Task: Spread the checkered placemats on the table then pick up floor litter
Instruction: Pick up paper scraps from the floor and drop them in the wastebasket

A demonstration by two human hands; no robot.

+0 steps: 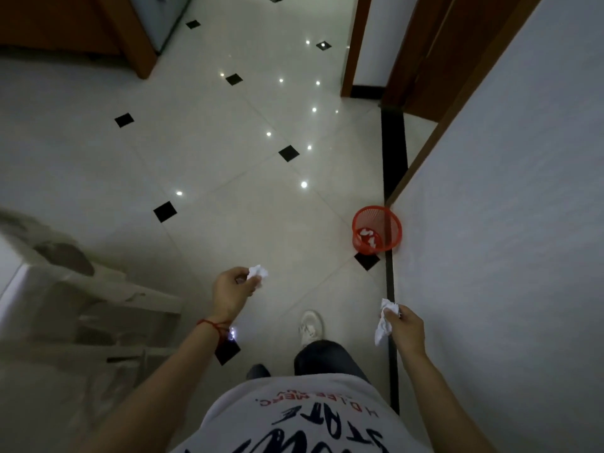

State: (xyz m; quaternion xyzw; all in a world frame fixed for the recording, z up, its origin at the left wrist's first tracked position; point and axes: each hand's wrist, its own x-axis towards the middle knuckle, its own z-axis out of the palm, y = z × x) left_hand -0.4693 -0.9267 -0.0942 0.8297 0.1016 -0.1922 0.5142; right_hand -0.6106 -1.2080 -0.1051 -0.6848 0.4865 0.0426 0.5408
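Fingers of the left hand (232,291) curled round and pinched a crumpled white tissue (257,273), held out in front of the body above the pale tiled floor (202,152). The right hand (407,328) pinched a second crumpled tissue (385,322) between thumb and fingers, its loose end hanging down, close to the white wall (510,223). A red string bracelet (210,325) circled the left wrist. A white shoe (310,326) stood on the floor between the two arms. Ahead and to the right, a red mesh wastebasket (376,229) sat on the floor against the wall's corner, with white paper scraps visible inside. A white plastic chair (65,289) stood at the left, blurred. A wooden door frame (351,47) rose beyond.
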